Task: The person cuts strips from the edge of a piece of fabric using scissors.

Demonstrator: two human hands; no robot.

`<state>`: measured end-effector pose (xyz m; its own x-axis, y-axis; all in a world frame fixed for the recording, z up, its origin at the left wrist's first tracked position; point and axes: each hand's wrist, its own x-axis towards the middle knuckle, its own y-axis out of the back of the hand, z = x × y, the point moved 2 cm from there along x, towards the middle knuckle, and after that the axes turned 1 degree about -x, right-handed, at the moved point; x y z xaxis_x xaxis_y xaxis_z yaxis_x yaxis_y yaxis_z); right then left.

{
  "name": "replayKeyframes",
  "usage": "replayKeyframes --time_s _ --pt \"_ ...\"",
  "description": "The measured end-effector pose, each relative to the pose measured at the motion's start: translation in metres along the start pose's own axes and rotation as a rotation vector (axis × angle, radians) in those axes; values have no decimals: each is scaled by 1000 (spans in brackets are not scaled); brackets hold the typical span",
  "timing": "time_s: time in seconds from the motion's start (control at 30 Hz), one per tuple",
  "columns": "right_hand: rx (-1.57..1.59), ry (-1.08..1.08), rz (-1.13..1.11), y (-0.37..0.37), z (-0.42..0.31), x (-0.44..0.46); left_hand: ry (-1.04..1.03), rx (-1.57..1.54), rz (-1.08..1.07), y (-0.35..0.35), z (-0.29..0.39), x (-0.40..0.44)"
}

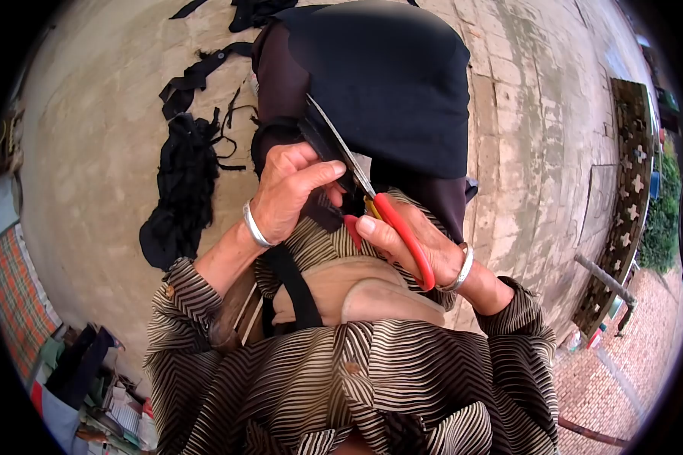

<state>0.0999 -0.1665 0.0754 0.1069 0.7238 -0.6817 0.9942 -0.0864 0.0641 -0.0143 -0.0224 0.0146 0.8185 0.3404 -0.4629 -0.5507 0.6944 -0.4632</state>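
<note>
While the left hand [287, 189] pinches black cloth [325, 142], the right hand [413, 236], curled closed, grips red-handled scissors [410, 241].

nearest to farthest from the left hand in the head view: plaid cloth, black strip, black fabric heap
1. Black strip: in the fingers of the left hand
2. Black fabric heap: on the ground, left
3. Plaid cloth: far left edge
</note>
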Motion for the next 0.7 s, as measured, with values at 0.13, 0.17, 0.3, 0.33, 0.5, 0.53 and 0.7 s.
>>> replayKeyframes --time_s 0.13,0.17,0.3,0.33,0.5,0.53,0.7 --pt "-103 32 38 2 4 4 19 20 -15 -1 0 1" --pt "-102 33 36 2 1 5 20 22 -13 -1 0 0" --pt "-14 50 26 1 -1 11 7 26 -35 0 -2 0" --pt "0 21 17 1 1 13 -16 18 -34 1 -3 1" --pt "62 81 22 0 -11 11 17 9 -47 1 -2 0" --pt "58 88 23 0 -10 11 23 7 -45 1 -2 0" --pt "85 72 -3 -1 -5 15 -27 73 -18 3 0 2"
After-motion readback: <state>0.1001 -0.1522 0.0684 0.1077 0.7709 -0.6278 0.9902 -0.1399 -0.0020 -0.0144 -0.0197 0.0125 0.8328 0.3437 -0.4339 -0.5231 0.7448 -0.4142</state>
